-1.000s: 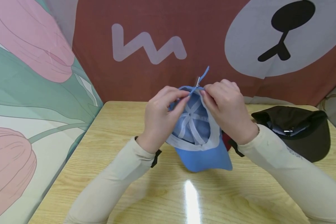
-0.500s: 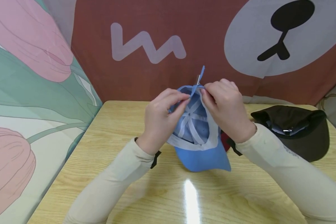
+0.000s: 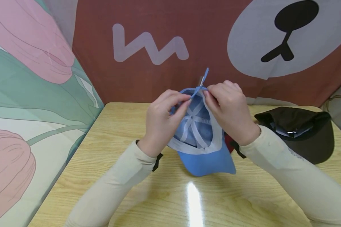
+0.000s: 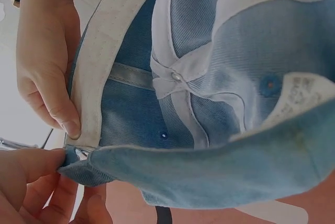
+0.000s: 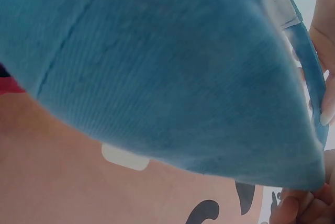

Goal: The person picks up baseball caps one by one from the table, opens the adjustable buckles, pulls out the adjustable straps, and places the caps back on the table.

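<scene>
A light blue baseball cap (image 3: 207, 162) is held up with its inside facing me and its brim pointing down. At its back edge, my left hand (image 3: 166, 118) pinches the thin blue strap (image 3: 195, 92) between thumb and forefinger. Just right of that, my right hand (image 3: 230, 107) grips the cap's rim beside the small metal buckle (image 3: 201, 81). A loose strap end sticks up past the buckle. In the left wrist view, the white sweatband (image 4: 89, 88) runs down to the right thumb, and the left fingers (image 4: 39, 164) pinch the strap close by.
A dark brown cap (image 3: 315, 142) lies upturned on the wooden table (image 3: 125, 126) at the right. Something dark red (image 3: 228, 142) shows partly behind the blue cap, by the right wrist. Printed cloth (image 3: 159, 78) hangs behind the table.
The loose strap end has swung left and stands more upright. My left fingers have shifted slightly with the strap, while the right hand stays nearly still.
</scene>
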The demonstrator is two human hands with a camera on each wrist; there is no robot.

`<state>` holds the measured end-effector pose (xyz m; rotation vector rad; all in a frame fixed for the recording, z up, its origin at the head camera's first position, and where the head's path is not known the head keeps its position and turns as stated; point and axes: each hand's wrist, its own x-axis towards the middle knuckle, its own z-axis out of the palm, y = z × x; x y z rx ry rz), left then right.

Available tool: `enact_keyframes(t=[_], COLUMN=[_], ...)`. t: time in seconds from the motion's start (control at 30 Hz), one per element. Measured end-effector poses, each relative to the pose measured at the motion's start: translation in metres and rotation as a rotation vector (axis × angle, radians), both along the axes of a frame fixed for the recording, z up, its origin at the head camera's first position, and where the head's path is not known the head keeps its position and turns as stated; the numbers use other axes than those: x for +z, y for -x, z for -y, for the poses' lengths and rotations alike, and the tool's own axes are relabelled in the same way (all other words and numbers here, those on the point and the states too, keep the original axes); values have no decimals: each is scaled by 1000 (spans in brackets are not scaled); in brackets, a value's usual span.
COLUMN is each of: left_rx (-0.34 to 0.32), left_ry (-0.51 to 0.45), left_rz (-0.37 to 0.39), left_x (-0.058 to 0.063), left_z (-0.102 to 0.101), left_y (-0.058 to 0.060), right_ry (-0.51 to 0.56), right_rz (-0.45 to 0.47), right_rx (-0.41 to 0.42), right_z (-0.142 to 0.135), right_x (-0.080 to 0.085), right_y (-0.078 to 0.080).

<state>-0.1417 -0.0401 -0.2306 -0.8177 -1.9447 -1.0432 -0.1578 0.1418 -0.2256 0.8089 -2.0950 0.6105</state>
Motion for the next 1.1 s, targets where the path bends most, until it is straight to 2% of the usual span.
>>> enact_keyframes(t=[0.27,0.6,1.1], left_rx=[10,6,5], left_ry=[22,33,12], left_rz=[13,-6,4], left_x=[0,-1,-3], left_z=[1,1,1], left_y=[-2,-2,-2], right_ry=[-4,6,11], right_rz=[3,6,-2], right_rx=[-8,-22,-22], right_z=[0,1,1], right_x=[0,0,1], right_y=[0,0,0])
